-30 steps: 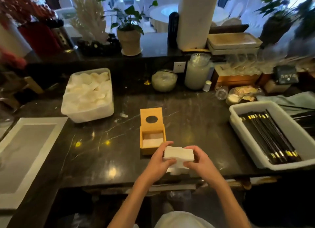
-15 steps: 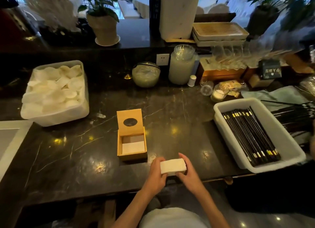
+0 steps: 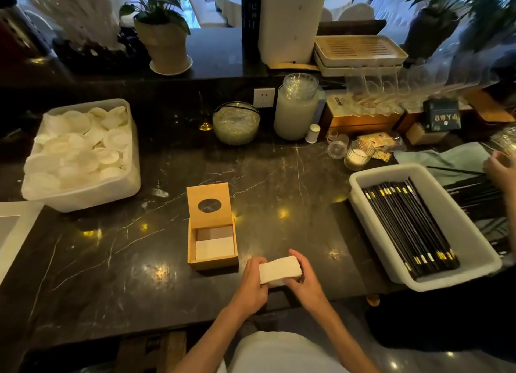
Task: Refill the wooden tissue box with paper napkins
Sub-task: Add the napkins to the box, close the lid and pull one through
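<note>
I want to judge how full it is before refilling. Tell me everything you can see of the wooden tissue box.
The wooden tissue box is of light-coloured wood and stands upright on the dark marble counter. Its lid, with a round hole, is swung open away from the person. Inside, white napkins lie low over the near part; the far floor is bare. Nothing grips it.

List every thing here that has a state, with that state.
wooden tissue box: open, lid flipped back, partly filled
napkin stack: gripped between both hands, outside the box
left hand: grips the stack's left end
right hand: grips the stack's right end
white bin: holds black chopsticks
</note>
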Action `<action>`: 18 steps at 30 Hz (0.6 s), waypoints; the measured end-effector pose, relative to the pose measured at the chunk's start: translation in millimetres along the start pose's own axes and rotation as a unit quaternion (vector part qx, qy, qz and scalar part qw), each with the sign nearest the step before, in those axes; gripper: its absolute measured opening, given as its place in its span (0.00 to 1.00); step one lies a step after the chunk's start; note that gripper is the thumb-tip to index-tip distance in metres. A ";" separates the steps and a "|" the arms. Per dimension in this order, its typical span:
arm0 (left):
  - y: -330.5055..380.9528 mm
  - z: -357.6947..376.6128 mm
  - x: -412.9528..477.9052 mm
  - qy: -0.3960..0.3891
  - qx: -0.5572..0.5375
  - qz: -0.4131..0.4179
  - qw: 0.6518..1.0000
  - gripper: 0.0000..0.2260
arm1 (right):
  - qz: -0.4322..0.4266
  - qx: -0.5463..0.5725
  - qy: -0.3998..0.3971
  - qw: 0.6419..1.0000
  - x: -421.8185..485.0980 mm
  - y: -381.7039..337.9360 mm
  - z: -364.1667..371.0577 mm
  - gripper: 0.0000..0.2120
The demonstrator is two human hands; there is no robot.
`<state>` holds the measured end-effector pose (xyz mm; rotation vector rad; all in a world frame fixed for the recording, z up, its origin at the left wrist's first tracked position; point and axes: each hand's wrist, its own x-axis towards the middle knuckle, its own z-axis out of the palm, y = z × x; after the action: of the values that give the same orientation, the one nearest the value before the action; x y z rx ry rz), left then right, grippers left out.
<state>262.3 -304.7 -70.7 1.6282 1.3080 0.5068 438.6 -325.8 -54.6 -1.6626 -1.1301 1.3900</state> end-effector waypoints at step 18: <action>-3.4 -12.2 3.8 -0.011 -0.063 -0.061 0.996 0.26 | -0.036 -0.113 -0.060 0.991 12.2 -7.9 -15.5 0.22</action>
<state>252.2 -296.4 -68.9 1.4372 1.3244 0.4849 452.9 -311.1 -49.2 -1.6920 -1.4496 1.3724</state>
